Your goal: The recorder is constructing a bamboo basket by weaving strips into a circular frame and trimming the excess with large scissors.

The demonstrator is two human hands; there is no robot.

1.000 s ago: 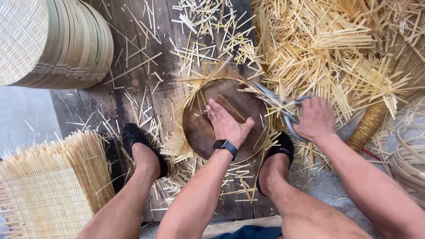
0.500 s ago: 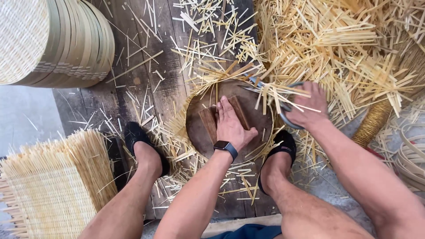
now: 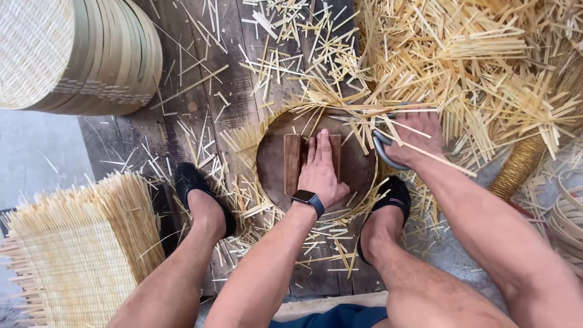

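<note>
**A:** Risk check. Left hand [image 3: 320,173] lies flat, fingers together and extended, palm pressing the brown wooden slats [image 3: 293,163] onto the round wooden block [image 3: 355,167]. It grips nothing, just pins them. Right hand [image 3: 413,136] is closed around a grey metal handle [image 3: 382,152], probably shears or a blade, but the working end is buried in straw so I can't tell which.

**B:** Main hazard?

**A:** The tool sits just beside the left fingertips. If it comes across the block while that hand is flat there, I'd expect a cut finger. The cause would be poor sight of the edge: loose bamboo splints [image 3: 461,67] are draped over the block's far rim and over the tool.

**B:** Anything else?

**A:** The slats could skid. Only palm pressure holds them, and stray splints lying under or around them may act like rollers. The feet are also close: the right sandal [image 3: 393,194] touches the block's edge and the left sandal [image 3: 194,182] is near it, so anything dropped lands on toes.

**B:** How do the slats look?

**A:** Two or three short flat pieces, dark brown, side by side and lengthwise away from the person, centred on the block. One is clear at the left; the rest are mostly under the hand. Ends look square, and the surface is matte.
</note>
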